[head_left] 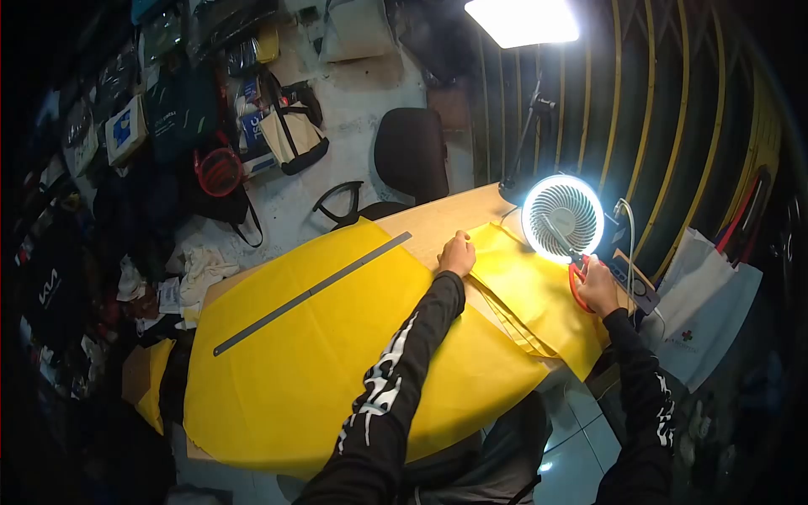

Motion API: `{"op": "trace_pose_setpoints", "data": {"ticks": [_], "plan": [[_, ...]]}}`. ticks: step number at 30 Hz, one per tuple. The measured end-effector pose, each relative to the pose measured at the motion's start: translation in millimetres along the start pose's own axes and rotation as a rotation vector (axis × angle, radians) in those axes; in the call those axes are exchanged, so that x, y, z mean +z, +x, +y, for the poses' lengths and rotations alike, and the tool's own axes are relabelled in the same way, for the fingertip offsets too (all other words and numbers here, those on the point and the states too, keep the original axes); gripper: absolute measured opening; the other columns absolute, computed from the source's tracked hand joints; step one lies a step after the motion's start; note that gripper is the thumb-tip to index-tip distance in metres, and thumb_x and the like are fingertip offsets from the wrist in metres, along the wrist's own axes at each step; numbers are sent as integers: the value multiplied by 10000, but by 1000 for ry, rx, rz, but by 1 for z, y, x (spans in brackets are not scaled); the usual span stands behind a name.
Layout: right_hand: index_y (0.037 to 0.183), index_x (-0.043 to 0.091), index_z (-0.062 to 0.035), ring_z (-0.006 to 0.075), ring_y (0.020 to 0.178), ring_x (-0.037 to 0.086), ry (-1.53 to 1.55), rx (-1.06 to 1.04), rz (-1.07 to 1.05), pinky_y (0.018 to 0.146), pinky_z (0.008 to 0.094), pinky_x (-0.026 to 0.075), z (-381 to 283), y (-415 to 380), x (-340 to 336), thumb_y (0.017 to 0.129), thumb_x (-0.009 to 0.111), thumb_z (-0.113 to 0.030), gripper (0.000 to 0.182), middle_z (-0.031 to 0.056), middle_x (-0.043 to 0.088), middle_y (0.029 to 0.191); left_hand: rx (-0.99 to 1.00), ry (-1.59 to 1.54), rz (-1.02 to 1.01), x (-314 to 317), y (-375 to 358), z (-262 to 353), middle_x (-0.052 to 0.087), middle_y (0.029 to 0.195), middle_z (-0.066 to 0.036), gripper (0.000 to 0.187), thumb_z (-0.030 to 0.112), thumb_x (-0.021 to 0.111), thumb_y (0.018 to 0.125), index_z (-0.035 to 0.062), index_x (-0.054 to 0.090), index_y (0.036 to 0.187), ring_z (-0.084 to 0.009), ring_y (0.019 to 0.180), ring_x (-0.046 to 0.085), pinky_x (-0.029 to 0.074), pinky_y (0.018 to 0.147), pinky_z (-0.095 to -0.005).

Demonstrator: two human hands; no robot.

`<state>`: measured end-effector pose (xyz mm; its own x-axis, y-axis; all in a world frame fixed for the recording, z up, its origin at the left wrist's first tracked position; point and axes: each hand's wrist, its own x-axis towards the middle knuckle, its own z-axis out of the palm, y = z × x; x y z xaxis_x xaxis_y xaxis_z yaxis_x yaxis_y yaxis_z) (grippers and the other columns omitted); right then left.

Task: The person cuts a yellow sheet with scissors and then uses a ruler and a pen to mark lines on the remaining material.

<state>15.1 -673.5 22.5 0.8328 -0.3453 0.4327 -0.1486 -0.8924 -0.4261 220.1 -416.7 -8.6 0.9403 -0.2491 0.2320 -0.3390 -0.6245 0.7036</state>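
My right hand (pixel 599 288) is closed around the red handles of a pair of scissors (pixel 576 278), whose blades point up across the front of a small lit fan (pixel 562 217). Fingers curled, my left hand (pixel 457 254) pinches the far left corner of a folded piece of yellow fabric (pixel 539 290). That piece lies in layers on the right part of the wooden table (pixel 433 220). A larger sheet of yellow fabric (pixel 278 396) spreads over the left and front of the table, passing under my left forearm. On it rests a long grey metal ruler (pixel 311 293), set diagonally.
A bright lamp (pixel 526 18) hangs over the table's back. Behind the table stands a black chair (pixel 411 156). A phone-like dark device (pixel 635 282) with cables lies beside my right hand, near a white bag (pixel 707 307). Bags and clutter fill the floor at left.
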Motion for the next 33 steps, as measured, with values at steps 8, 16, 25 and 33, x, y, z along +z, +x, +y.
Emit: {"op": "trace_pose_setpoints", "data": {"ticks": [8, 16, 25, 33], "plan": [[1021, 528, 5, 377, 809, 651, -85, -93, 34, 680, 455, 495, -14, -20, 1, 733, 762, -189, 419, 164, 648, 820, 445, 204, -173, -41, -42, -34, 651, 1087, -136, 283, 157, 564, 846, 72, 608, 1113, -291, 1072, 593, 368, 958, -424], [985, 552, 46, 359, 835, 656, 63, -295, -252, 729, 416, 511, -63, -63, 20, 673, 796, -487, 665, 228, 655, 878, 570, 433, -193, -61, -43, -42, 643, 1055, -103, 223, 100, 615, 870, 107, 634, 1092, -295, 1025, 592, 374, 946, -423], [865, 553, 46, 356, 663, 652, -106, -189, -178, 585, 448, 513, -78, -57, 42, 745, 685, -481, 556, 196, 637, 683, 509, 574, -244, -99, -49, -33, 660, 1063, -137, 387, -22, 542, 843, 140, 613, 1188, -294, 1083, 583, 345, 980, -440], [853, 563, 34, 352, 639, 657, -175, -112, -120, 580, 452, 523, -90, -51, 55, 754, 670, -485, 540, 192, 646, 678, 514, 558, -46, -170, -65, -74, 646, 1098, -133, 347, -62, 526, 850, 79, 625, 1151, -281, 1077, 580, 381, 951, -397]]}}
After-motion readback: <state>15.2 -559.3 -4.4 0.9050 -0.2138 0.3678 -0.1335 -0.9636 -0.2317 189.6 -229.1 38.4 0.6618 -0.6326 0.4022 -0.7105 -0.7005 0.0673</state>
